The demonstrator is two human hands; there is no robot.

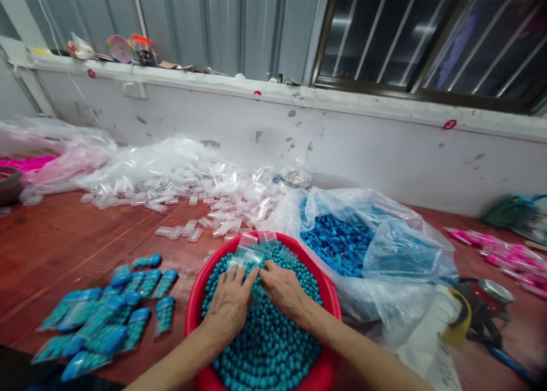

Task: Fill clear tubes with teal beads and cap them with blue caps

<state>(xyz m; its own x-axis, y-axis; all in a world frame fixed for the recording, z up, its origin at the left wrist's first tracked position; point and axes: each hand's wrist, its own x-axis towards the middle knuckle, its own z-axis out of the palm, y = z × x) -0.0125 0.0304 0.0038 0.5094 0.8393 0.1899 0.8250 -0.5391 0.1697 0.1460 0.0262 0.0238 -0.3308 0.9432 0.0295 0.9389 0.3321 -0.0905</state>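
Note:
A red basin [193, 300] holds a deep fill of round teal beads [273, 345]. Several clear plastic sleeves [248, 241] lie on the beads toward its far rim. Over the beads, my left hand [231, 302] has its fingers bent, with the thumb and fingertips against a clear sleeve. My right hand [284, 291] meets it from the other side, its thumb and fingers pinched close to the left thumb. What sits between the fingertips is see-through and partly hidden. Left of the basin lie filled packs [102, 317] of teal beads with blue caps.
Loose clear sleeves [179, 191] are heaped behind the basin along the wall. A plastic bag [405, 248] of blue caps [337, 243] stands at the right. Farther right are a tape dispenser [474, 311] and pink filled packs [504, 254]. A window [384, 32] is above.

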